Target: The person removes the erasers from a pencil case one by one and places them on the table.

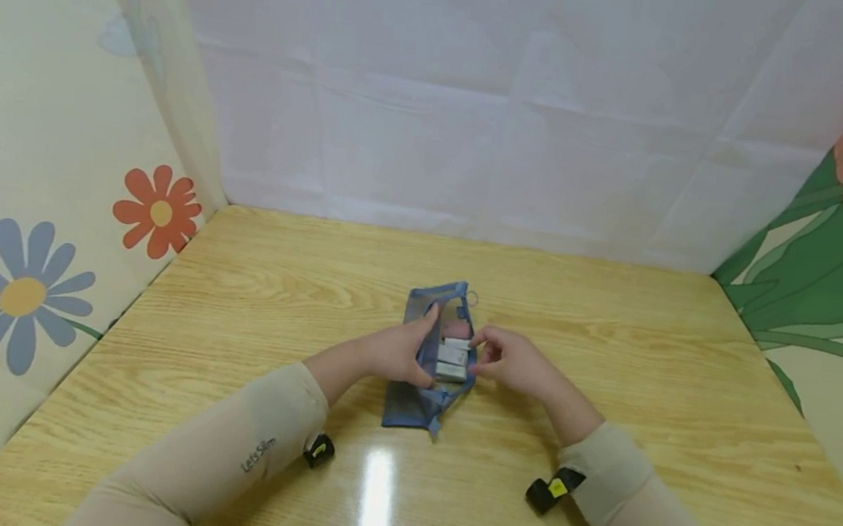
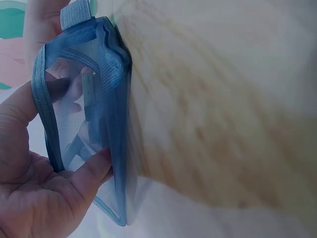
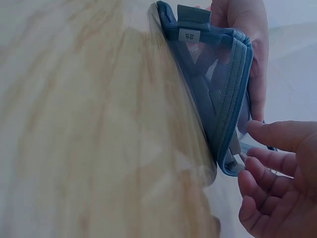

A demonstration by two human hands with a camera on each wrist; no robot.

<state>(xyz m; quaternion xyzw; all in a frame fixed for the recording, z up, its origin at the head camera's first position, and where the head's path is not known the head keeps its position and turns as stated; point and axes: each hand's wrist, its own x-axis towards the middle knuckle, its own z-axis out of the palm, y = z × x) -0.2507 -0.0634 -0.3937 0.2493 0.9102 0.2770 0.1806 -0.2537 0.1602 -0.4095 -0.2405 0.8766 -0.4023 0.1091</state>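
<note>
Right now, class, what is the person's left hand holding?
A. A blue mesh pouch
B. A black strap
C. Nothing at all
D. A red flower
A: the left hand grips the side of the blue mesh pouch on the wooden table, thumb and fingers curled round its edge in the left wrist view, while the right hand is at the pouch's opening.

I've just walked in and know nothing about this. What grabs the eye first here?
Mid-table, a blue mesh zip pouch stands open between two hands: the left hand grips its edge, the right hand touches small white boxes in its mouth. Around the wooden table, walls carry big painted flowers, an orange one at left.
</note>
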